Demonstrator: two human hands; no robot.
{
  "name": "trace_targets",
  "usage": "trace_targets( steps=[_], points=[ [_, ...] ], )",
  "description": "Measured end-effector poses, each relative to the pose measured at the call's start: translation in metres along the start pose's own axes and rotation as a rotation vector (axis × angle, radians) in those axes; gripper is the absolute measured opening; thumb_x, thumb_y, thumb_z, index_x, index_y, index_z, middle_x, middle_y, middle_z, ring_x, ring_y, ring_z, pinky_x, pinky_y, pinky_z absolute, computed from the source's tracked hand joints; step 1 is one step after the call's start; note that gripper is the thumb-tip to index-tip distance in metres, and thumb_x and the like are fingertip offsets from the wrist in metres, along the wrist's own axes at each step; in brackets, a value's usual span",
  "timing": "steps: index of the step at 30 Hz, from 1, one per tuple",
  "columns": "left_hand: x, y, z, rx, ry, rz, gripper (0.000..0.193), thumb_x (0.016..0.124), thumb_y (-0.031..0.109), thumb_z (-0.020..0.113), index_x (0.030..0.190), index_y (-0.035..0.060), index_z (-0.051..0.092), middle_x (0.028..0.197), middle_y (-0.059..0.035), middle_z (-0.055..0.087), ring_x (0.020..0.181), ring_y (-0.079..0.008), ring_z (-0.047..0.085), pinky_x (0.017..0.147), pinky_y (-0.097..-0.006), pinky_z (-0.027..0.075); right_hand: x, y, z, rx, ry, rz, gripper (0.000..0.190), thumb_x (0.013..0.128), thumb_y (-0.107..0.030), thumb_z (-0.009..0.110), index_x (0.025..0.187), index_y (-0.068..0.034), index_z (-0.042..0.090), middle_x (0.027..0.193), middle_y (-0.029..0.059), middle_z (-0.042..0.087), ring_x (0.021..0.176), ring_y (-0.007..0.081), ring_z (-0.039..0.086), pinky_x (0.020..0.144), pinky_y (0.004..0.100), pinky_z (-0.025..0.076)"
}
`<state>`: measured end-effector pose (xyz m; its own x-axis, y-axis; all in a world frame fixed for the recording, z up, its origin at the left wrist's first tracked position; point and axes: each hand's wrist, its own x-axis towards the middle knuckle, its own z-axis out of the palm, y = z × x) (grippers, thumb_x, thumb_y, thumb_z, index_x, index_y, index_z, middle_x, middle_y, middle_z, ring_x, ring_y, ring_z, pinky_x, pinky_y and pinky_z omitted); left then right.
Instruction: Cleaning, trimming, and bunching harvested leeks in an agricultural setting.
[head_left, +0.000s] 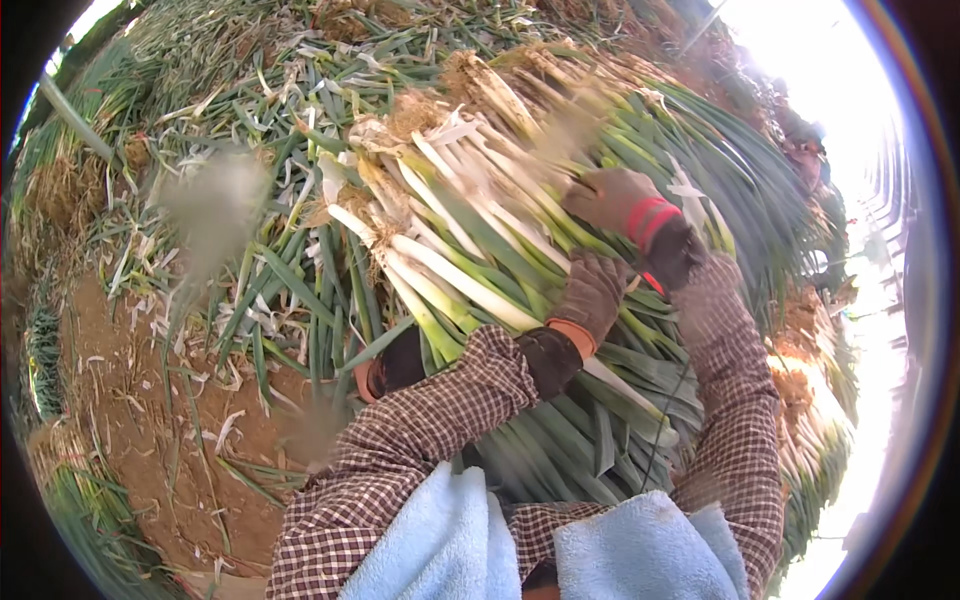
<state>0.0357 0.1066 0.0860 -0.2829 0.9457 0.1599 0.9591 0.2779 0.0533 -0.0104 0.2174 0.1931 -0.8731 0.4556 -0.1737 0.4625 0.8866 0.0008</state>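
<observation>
A thick heap of Welsh onions (487, 300) lies before me, white shanks and roots toward the upper left, green leaves toward the lower right. My left hand (596, 289), in a brown glove with an orange cuff, presses over the stalks where white turns green; its fingertips are partly hidden among the leaves. Just above it, my right hand (615, 199), gloved in brown with a red-banded cuff, curls its fingers down onto stalks farther back. What lies under its fingers is hidden. A thin dark cord (664, 420) runs across the leaves below.
Loose leaves and pale peelings (292, 225) litter the brown soil (150, 450) at left. More onion bundles stand at far left (67, 180), lower left (90, 510) and right (806, 420). A light blue towel (442, 532) hangs close to me. Blurred spots obscure parts of the view.
</observation>
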Motion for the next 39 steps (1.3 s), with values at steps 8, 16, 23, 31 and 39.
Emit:
trace_targets(
  steps=[8,16,23,31,39],
  points=[
    [-0.006,-0.003,0.005,0.085,0.000,0.015,0.056,0.093,0.021,0.052,0.142,-0.0013,0.040,0.133,-0.0204,0.054,0.125,-0.0367,0.049,0.106,-0.0518,0.036,-0.076,0.022,0.003,0.052,0.004,0.038,0.041,0.084,-0.049,0.063,0.090,-0.009,0.067,0.081,0.0201,0.067,0.078,0.0400,0.066,0.071,0.0458,0.052],
    [-0.005,-0.010,-0.019,0.061,-0.099,0.107,0.051,0.095,0.021,0.050,0.140,-0.0010,0.044,0.135,-0.0229,0.052,0.125,-0.0385,0.050,0.106,-0.0506,0.036,0.003,0.000,0.019,0.058,0.064,0.058,0.049,0.086,-0.057,0.056,0.090,-0.009,0.068,0.084,0.0208,0.068,0.081,0.0398,0.066,0.074,0.0465,0.052],
    [-0.009,-0.006,-0.023,0.120,-0.095,0.118,0.049,0.095,0.023,0.050,0.138,0.0000,0.046,0.132,-0.0232,0.053,0.124,-0.0379,0.050,0.105,-0.0500,0.037,0.084,-0.022,0.034,0.006,0.019,0.005,0.064,0.085,-0.065,0.049,0.097,-0.006,0.072,0.096,0.0219,0.070,0.091,0.0393,0.067,0.084,0.0462,0.051],
    [-0.005,-0.009,-0.011,-0.097,0.023,0.041,0.037,0.091,0.020,0.052,0.124,0.0022,0.055,0.122,-0.0155,0.059,0.119,-0.0325,0.054,0.102,-0.0437,0.041,0.016,0.021,0.015,0.258,-0.096,-0.027,0.049,0.087,-0.050,0.062,0.103,-0.005,0.068,0.088,0.0168,0.070,0.081,0.0352,0.066,0.072,0.0438,0.050],
    [0.061,-0.128,0.005,-0.207,-0.008,-0.025,0.025,0.090,0.016,0.056,0.113,0.0132,0.066,0.099,-0.0158,0.071,0.097,-0.0326,0.067,0.082,-0.0439,0.054,-0.119,0.081,0.008,0.626,0.127,0.219,0.038,0.089,-0.038,0.067,0.098,-0.001,0.069,0.069,0.0001,0.058,0.065,0.0081,0.052,0.060,0.0295,0.043]
  ],
)
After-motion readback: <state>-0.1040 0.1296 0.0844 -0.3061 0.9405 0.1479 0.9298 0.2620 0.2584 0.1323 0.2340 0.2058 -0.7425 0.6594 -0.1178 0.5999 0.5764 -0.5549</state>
